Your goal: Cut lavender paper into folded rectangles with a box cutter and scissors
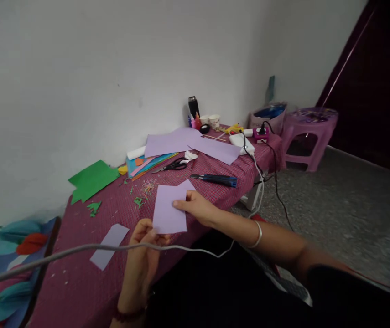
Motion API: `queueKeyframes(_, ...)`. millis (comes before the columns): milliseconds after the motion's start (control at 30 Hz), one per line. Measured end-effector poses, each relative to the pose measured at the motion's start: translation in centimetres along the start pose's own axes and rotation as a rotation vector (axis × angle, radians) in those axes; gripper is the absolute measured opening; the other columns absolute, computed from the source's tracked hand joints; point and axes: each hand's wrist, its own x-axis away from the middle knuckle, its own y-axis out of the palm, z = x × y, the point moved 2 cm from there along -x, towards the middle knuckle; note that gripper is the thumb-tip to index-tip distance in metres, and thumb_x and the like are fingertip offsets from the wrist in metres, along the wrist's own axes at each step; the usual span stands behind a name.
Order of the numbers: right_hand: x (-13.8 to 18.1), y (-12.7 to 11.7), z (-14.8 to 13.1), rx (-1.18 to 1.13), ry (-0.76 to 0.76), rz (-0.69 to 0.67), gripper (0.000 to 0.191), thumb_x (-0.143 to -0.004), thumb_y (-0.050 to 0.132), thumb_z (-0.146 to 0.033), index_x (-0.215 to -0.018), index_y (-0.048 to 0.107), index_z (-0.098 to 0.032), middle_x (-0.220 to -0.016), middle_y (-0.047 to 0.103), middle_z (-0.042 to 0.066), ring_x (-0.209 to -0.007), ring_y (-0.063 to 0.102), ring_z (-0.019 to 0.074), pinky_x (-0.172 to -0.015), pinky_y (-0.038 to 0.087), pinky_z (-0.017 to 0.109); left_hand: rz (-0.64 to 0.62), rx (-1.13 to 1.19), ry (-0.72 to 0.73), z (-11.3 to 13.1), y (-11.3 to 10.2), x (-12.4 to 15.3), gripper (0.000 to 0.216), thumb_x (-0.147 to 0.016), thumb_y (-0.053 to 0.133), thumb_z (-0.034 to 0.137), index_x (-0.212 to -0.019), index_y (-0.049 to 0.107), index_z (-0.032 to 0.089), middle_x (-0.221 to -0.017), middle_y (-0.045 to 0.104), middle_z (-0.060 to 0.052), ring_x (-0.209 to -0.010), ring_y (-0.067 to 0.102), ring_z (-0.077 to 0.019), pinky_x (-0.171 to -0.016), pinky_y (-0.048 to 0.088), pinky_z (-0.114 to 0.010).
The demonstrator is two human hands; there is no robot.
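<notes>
Between both hands is a rectangular piece of lilac paper [168,214], held just over the front of the table. My right hand [195,207] pinches its right edge with the thumb on top. The fingers of my left hand [146,239] grip the lower left corner. Behind it the tip of another lilac piece [186,184] shows; whether it is held too, I cannot tell. A smaller lilac strip [110,246] lies on the cloth left of my left hand. A blue utility knife [215,179] and black scissors [174,166] lie beyond the paper.
A white cable [88,247] crosses in front of my left wrist. Green paper [95,181], large lilac sheets [172,142] and paper scraps [148,186] lie on the checked tablecloth [75,241]. A white power bank [241,144], yellow glue gun [234,129] and pink stool [309,136] are at right.
</notes>
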Motion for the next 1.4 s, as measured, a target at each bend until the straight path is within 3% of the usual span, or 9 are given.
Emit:
queueKeyframes(100, 0.1, -0.2, -0.1, -0.114, 0.120, 0.017, 0.049, -0.048, 0.087, -0.042, -0.083, 0.067, -0.013, -0.075, 0.069, 0.001, -0.064, 0.060, 0.0121, -0.067, 0.047, 0.026, -0.125, -0.044, 0.079, 0.3, 0.2, 1.1, 0.055, -0.062, 0.078, 0.032, -0.112, 0.056, 0.030, -0.087, 0.069, -0.003, -0.071, 0.068, -0.0201, -0.060, 0.056, -0.031)
queueKeyframes(167, 0.5, 0.2, -0.1, -0.155, 0.184, -0.049, 0.046, -0.049, 0.087, -0.039, -0.083, 0.068, -0.013, -0.074, 0.070, 0.001, -0.064, 0.061, 0.0121, -0.067, 0.048, 0.026, -0.109, -0.202, 0.173, 0.7, -0.4, 1.4, 0.064, -0.066, 0.076, 0.029, -0.125, 0.052, 0.032, -0.097, 0.070, -0.006, -0.083, 0.068, -0.0225, -0.068, 0.057, -0.033)
queueKeyframes(300, 1.4, 1.0, -0.2, -0.113, 0.228, -0.160, 0.046, -0.053, 0.086, -0.039, -0.086, 0.068, -0.012, -0.073, 0.069, 0.001, -0.065, 0.062, 0.0125, -0.068, 0.049, 0.027, -0.051, -0.656, 0.404, 1.4, -1.8, 1.1, 0.039, -0.064, 0.075, 0.022, -0.102, 0.070, 0.025, -0.104, 0.068, -0.007, -0.095, 0.064, -0.0237, -0.080, 0.054, -0.034)
queueKeyframes(400, 1.7, 1.3, -0.4, -0.021, 0.188, -0.199, 0.044, -0.061, 0.082, -0.044, -0.087, 0.064, -0.013, -0.065, 0.064, -0.002, -0.053, 0.056, 0.0085, -0.054, 0.046, 0.021, 0.033, -0.792, 0.524, 1.6, -1.9, 0.8, 0.008, -0.068, 0.070, 0.024, -0.076, 0.072, 0.021, -0.092, 0.068, -0.006, -0.089, 0.063, -0.0207, -0.078, 0.051, -0.031)
queueKeyframes(533, 1.8, 1.3, -0.9, -0.015, 0.147, -0.255, 0.047, -0.075, 0.064, -0.061, -0.084, 0.057, -0.016, -0.069, 0.064, 0.001, -0.050, 0.056, 0.0089, -0.044, 0.044, 0.020, 0.178, -0.618, 0.463, 1.3, -1.7, 0.5, 0.014, -0.074, 0.068, 0.029, -0.066, 0.064, 0.018, -0.068, 0.062, -0.001, -0.064, 0.058, -0.0140, -0.062, 0.048, -0.025)
queueKeyframes(633, 1.8, 1.4, -1.3, 0.051, 0.152, -0.291, 0.044, -0.073, 0.068, -0.057, -0.084, 0.057, -0.015, -0.077, 0.066, 0.003, -0.055, 0.059, 0.0083, -0.048, 0.047, 0.019, 0.191, -0.471, 0.457, 0.9, -1.8, 0.2, 0.021, -0.077, 0.067, 0.031, -0.063, 0.060, 0.017, -0.063, 0.059, 0.000, -0.060, 0.055, -0.0116, -0.061, 0.046, -0.023)
queueKeyframes(1067, 1.6, 1.6, -0.9, 0.266, 0.083, -0.267, 0.043, -0.066, 0.074, -0.054, -0.074, 0.057, -0.015, -0.064, 0.058, -0.003, -0.051, 0.050, 0.0064, -0.047, 0.040, 0.020, 0.197, -0.562, 0.516, 0.5, -0.4, 1.0, 0.013, -0.070, 0.071, 0.027, -0.072, 0.063, 0.017, -0.063, 0.064, 0.000, -0.060, 0.060, -0.0127, -0.060, 0.049, -0.022)
queueKeyframes(1267, 1.8, 1.7, -0.8, 0.198, 0.058, -0.252, 0.045, -0.069, 0.074, -0.046, -0.097, 0.056, -0.017, -0.071, 0.056, -0.004, -0.052, 0.049, 0.0061, -0.047, 0.041, 0.020, 0.200, -0.634, 0.444, 0.6, -0.5, 1.2, 0.021, -0.079, 0.063, 0.035, -0.070, 0.065, 0.016, -0.057, 0.059, 0.001, -0.053, 0.052, -0.0109, -0.051, 0.043, -0.021)
queueKeyframes(1400, 1.8, 1.8, -0.8, 0.108, -0.017, -0.178, 0.060, -0.074, 0.072, -0.037, -0.123, 0.039, -0.025, -0.068, 0.052, -0.009, -0.052, 0.051, 0.0073, -0.050, 0.046, 0.021, 0.205, -0.609, 0.502, 0.6, -0.3, 1.1, 0.021, -0.078, 0.065, 0.031, -0.063, 0.060, 0.016, -0.057, 0.055, 0.002, -0.054, 0.049, -0.0095, -0.053, 0.042, -0.020)
